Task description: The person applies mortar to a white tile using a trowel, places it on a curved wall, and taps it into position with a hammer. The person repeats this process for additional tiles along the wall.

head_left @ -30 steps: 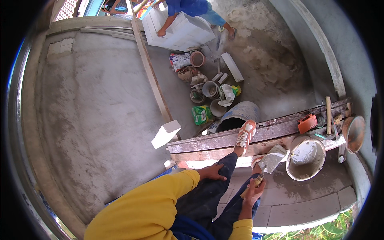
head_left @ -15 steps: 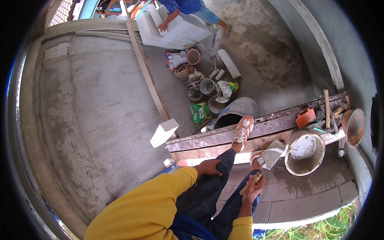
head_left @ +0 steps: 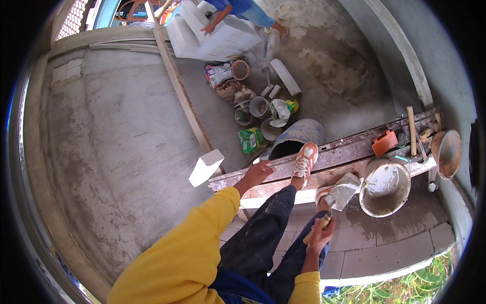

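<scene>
Our left hand [head_left: 258, 172] lies open on the plank [head_left: 349, 149]; our right hand [head_left: 320, 236] grips a mortar-laden trowel [head_left: 340, 193].

At the top edge of the frame, the co-worker [head_left: 243, 10] is cut off above the waist. The right hand [head_left: 320, 237] hides most of the trowel handle [head_left: 315, 230]. The small tools [head_left: 420, 137] at the right on the plank [head_left: 344, 152] are too small to tell apart.
</scene>
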`<state>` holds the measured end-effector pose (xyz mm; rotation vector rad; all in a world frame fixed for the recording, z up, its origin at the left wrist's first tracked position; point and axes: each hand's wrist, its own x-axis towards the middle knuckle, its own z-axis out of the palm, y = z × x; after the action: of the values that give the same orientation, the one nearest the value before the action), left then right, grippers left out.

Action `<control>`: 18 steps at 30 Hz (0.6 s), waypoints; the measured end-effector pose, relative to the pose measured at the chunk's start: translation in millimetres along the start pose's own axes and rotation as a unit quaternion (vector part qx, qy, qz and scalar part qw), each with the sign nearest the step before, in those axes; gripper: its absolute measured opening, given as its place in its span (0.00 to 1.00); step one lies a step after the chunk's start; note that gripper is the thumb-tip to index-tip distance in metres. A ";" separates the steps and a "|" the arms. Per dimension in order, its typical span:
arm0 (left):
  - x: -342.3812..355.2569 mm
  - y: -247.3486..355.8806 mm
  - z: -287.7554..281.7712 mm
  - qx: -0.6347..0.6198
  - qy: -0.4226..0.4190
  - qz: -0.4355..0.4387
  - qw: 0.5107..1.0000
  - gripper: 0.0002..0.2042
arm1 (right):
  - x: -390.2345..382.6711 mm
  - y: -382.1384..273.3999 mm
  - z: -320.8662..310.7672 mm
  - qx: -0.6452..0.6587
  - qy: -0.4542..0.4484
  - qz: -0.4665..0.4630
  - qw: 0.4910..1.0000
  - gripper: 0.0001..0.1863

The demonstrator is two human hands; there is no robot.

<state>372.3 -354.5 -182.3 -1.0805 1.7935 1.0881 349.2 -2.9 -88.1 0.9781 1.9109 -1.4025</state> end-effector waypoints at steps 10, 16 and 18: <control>70.5 26.4 -95.9 0.056 0.128 0.090 0.986 0.33 | 0.9 -5.0 2.5 -0.003 -0.002 0.001 1.000 0.20; 93.5 46.6 -137.8 0.078 0.202 0.108 0.970 0.33 | 0.9 -6.2 4.0 -0.011 0.001 0.004 1.000 0.21; 106.5 52.9 -149.1 0.052 0.211 0.091 0.972 0.34 | 2.4 -2.5 2.2 -0.008 0.000 0.006 1.000 0.22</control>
<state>260.3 -505.9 -211.6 -1.1623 2.2972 0.9009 345.8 -5.0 -89.4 0.9793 1.9099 -1.3782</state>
